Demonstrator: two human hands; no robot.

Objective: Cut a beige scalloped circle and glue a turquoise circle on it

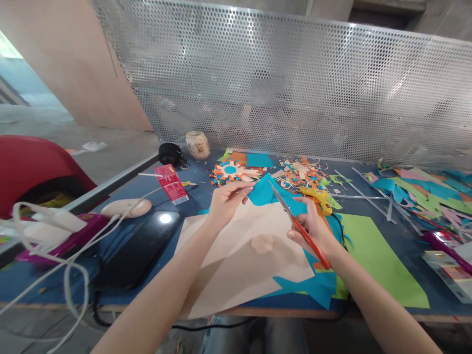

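Note:
Between the fingertips of my left hand (229, 200) is the edge of a blue sheet of paper (266, 191), raised above the table. My right hand (313, 223) grips red-handled scissors (303, 233), their blades pointing up and left at the blue paper. Whether the blades are parted is hard to make out. Below both hands lies a large pale sheet of paper (236, 265) with a small rounded cream piece (262, 243) on it. More blue paper (313, 287) and a green sheet (376, 260) stick out from under it on the right.
A yellow glue gun (319, 196) lies behind my right hand. Paper scraps (304, 174) and a paper flower (230, 170) are at the back, before a perforated metal panel (295, 88). To the left are a phone (138, 250), a pink carton (172, 184) and white cables (70, 265).

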